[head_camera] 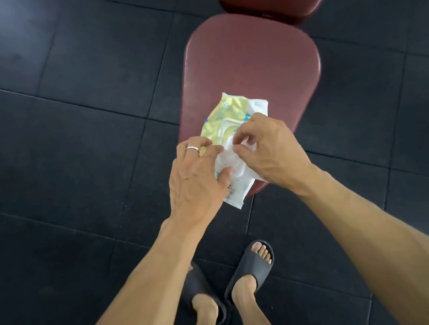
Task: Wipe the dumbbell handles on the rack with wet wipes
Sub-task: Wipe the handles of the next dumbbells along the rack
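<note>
Left hand [196,180]: fingers spread and nearly straight, laid flat on the near left part of the wet wipes pack [219,120], pressing it down; a ring [192,148] sits on one finger. The pack lies flat on the near end of the maroon padded bench [250,60], its long axis running diagonally from the near right corner, which overhangs the bench edge, to the far end pointing up and slightly left. The far half of the pack is yellow-green, the near half white with small print. At its centre, the white lid flap [230,158] is between the two hands. Right hand [267,148]: fingers curled, thumb and forefinger pinching at the white material by the flap; whether this is a wipe or the flap itself cannot be told. Below, two feet in black slides [253,266] stand on the dark rubber floor tiles [45,127].
</note>
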`<state>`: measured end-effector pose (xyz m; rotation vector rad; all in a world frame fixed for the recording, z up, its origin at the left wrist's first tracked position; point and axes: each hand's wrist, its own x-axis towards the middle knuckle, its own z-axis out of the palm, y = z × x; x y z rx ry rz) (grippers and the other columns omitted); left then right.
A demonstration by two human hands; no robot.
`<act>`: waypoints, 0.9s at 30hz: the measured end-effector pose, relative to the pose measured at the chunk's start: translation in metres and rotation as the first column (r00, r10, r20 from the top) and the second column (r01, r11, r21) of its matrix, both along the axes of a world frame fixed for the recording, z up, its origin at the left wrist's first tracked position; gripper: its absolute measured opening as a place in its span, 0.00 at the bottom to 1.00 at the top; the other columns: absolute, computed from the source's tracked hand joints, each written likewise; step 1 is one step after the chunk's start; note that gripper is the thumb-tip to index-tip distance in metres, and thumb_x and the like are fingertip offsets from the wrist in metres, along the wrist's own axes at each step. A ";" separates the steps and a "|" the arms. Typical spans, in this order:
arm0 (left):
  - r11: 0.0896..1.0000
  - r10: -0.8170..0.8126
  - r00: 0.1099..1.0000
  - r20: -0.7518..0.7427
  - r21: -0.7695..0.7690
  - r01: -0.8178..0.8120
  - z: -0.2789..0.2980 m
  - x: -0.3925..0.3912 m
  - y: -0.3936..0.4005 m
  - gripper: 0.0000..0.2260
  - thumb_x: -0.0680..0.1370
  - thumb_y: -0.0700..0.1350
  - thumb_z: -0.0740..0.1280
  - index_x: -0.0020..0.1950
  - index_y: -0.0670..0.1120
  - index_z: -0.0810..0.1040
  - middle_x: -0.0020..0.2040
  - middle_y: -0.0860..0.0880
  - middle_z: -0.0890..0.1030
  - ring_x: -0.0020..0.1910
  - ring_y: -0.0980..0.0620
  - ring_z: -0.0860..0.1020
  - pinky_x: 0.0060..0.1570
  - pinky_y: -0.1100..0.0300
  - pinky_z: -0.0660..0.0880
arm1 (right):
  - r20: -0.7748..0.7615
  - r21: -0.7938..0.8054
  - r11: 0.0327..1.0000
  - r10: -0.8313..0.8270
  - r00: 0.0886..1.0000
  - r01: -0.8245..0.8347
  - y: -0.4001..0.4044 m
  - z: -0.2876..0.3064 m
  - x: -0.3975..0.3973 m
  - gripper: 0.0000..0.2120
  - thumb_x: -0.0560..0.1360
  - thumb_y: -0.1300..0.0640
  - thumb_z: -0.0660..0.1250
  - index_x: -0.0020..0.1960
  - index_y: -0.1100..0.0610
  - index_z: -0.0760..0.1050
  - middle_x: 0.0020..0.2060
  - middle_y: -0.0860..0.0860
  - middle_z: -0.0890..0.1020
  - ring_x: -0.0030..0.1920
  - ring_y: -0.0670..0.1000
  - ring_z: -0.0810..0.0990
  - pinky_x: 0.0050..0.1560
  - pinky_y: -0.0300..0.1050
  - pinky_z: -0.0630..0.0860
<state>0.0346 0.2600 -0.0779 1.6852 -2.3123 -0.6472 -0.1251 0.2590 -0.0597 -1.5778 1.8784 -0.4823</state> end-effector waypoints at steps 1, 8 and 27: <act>1.000 0.006 1.000 -0.009 0.009 -0.006 0.000 0.000 -0.001 0.16 0.69 0.47 0.78 0.55 0.46 0.83 0.58 0.48 0.77 0.59 0.46 0.74 0.47 0.52 0.76 | 0.031 0.026 0.999 -0.027 0.999 0.026 -0.003 0.000 -0.002 0.03 0.75 0.60 0.69 0.45 0.56 0.81 0.44 0.50 0.80 0.42 0.49 0.78 0.47 0.45 0.77; 1.000 0.014 1.000 -0.016 -0.015 -0.014 -0.001 -0.002 -0.005 0.20 0.65 0.46 0.81 0.54 0.47 0.81 0.54 0.48 0.78 0.55 0.46 0.76 0.44 0.52 0.76 | 0.315 0.198 0.956 -0.271 0.910 0.216 -0.013 0.005 -0.017 0.07 0.80 0.61 0.63 0.45 0.56 0.75 0.37 0.50 0.81 0.36 0.44 0.79 0.43 0.42 0.78; 0.991 -0.041 0.999 -0.013 0.123 0.042 0.001 0.004 -0.020 0.24 0.70 0.53 0.77 0.63 0.51 0.77 0.59 0.52 0.73 0.59 0.52 0.69 0.48 0.63 0.65 | 0.106 -0.069 0.979 -0.184 0.977 0.191 -0.010 -0.011 -0.015 0.06 0.78 0.59 0.69 0.51 0.57 0.84 0.55 0.50 0.75 0.44 0.41 0.77 0.46 0.32 0.70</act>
